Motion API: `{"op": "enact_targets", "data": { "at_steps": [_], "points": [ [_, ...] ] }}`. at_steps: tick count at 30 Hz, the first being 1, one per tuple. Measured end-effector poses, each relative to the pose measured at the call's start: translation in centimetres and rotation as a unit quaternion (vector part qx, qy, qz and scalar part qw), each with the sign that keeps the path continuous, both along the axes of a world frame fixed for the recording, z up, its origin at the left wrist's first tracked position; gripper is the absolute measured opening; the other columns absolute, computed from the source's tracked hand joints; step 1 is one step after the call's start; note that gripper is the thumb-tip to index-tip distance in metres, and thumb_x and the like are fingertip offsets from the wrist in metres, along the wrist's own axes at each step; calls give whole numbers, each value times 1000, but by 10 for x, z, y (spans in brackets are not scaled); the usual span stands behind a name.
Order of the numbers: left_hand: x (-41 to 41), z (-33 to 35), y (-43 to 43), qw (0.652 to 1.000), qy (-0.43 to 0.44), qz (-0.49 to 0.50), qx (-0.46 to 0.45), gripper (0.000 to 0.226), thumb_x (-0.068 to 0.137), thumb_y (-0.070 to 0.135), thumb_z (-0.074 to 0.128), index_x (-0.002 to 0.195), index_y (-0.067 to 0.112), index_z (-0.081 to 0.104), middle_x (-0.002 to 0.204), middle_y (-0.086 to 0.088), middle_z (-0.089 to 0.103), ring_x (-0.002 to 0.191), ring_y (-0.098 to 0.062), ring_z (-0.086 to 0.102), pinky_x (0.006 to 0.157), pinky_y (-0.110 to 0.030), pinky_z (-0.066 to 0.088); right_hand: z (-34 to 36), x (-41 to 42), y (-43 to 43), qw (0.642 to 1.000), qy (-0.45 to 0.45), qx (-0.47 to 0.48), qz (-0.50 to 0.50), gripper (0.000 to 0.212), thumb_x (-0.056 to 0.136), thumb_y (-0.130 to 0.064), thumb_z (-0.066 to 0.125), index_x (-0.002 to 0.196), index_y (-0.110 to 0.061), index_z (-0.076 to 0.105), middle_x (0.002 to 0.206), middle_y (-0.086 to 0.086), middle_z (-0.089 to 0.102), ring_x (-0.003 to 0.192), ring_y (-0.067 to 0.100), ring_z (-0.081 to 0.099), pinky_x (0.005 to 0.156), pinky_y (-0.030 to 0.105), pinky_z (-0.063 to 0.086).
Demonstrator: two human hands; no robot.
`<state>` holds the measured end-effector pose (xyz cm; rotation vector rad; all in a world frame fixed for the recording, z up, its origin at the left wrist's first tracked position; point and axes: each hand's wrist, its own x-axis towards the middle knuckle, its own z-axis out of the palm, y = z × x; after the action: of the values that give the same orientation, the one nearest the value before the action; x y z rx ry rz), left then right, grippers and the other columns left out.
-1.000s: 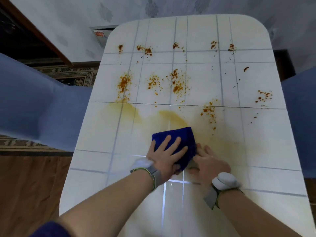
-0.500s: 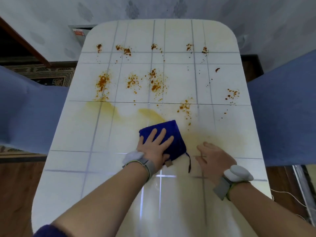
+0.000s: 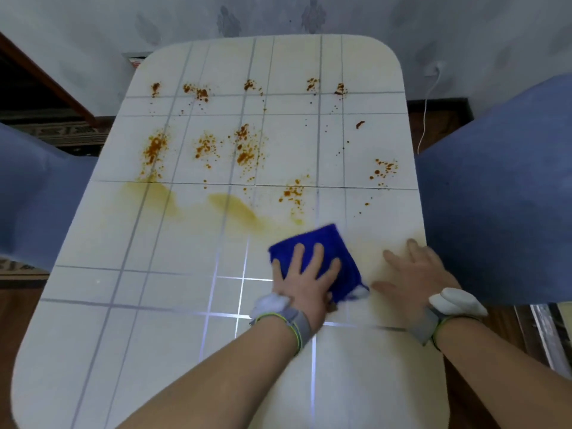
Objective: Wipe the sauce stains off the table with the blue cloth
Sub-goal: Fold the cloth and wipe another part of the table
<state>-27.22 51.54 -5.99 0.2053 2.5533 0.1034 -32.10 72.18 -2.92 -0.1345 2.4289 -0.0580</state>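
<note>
1. Glossy white table (image 3: 93, 305), round-cornered and gridded with grey lines; a matte blue chair (image 3: 37, 193) flanked its left side.
2. Grainy orange sauce stains (image 3: 244, 150) speckled the far half; a thin yellow smear (image 3: 235, 209) lay nearer.
3. Left hand (image 3: 305, 280) pressed flat, fingers spread, on the fuzzy folded blue cloth (image 3: 322, 239), near the table's right edge.
4. Right hand (image 3: 414, 274) lay flat on bare tabletop just beside the cloth, grasping nothing.
</note>
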Motion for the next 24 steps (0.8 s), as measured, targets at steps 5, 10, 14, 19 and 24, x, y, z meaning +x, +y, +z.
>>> {"op": "enact_targets", "data": {
  "at_steps": [5,10,14,19,24],
  "points": [
    [-31,1,-32,1000,16,7,-16,67,97,56,37,150,50,-4,162,11,-16,149,-22,-12,118,-54,9,-12,-16,12,997,-60,-37,33,89,85,-57,58,152,-29,5,158,7,-15,145,37,-8,116,46,14],
    [-18,5,35,999,8,43,-23,62,101,44,31,151,45,-6,162,6,-19,147,-32,-17,115,-61,4,-14,-19,9,999,-27,-12,41,80,78,-54,64,142,-28,24,150,10,7,133,34,18,103,44,37],
    [-36,-3,17,995,15,-96,-21,65,98,55,34,149,52,-8,161,12,-18,148,-23,-16,118,-54,2,-14,-21,12,998,-30,-25,52,80,81,-54,63,145,-29,21,153,10,4,135,35,18,105,45,36],
    [-43,-3,31,995,13,88,-37,63,99,47,30,151,45,-6,162,7,-17,148,-29,-14,117,-56,5,-16,-18,18,998,-41,-21,39,84,80,-55,63,147,-32,17,155,6,0,139,33,12,106,46,35],
    [-30,-2,52,990,22,-137,3,62,101,50,32,152,45,-3,162,10,-15,149,-24,-15,119,-49,0,-23,-19,19,999,-4,-30,35,80,77,-55,65,142,-36,23,152,6,5,133,32,18,99,44,41]
  ]
}}
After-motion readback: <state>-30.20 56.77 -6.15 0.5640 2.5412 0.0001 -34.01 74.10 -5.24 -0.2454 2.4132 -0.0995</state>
